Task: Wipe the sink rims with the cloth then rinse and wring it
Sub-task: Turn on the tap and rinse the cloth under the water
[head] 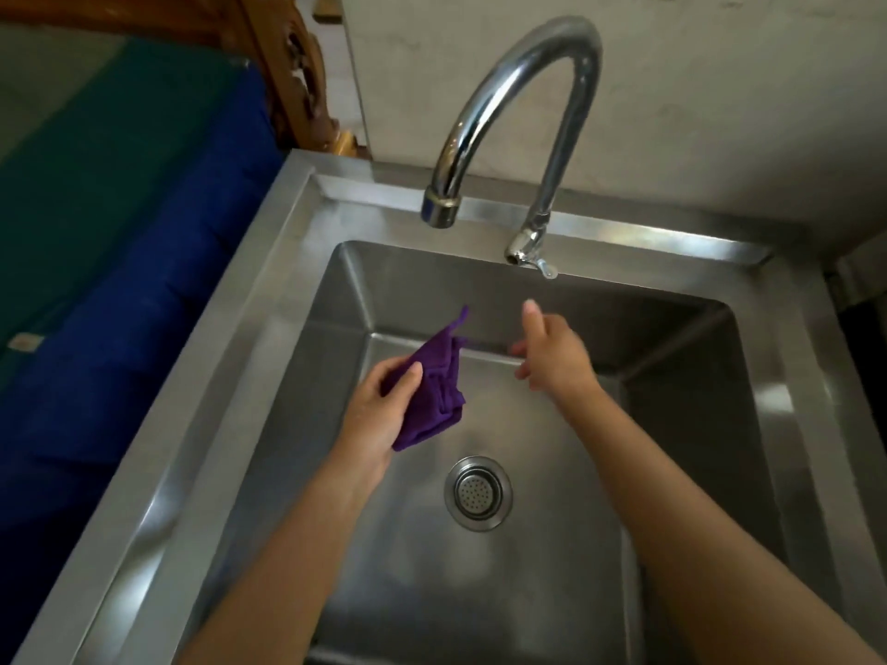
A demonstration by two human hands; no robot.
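Apparently we are between steps: our left hand (379, 415) grips the bunched purple cloth (434, 395) above the stainless sink (230, 376), near its left wall and off the rims. Our right hand (552, 357) is empty, its fingers loosely spread, and hangs just below the faucet lever (542, 267) at the back rim. No water runs, so we judge that 2 steps, rinsing and wringing, are left. Whether the rims are wiped we cannot tell.

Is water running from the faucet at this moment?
No: the faucet spout shows no stream, and the left hand holds the purple cloth over the sink.
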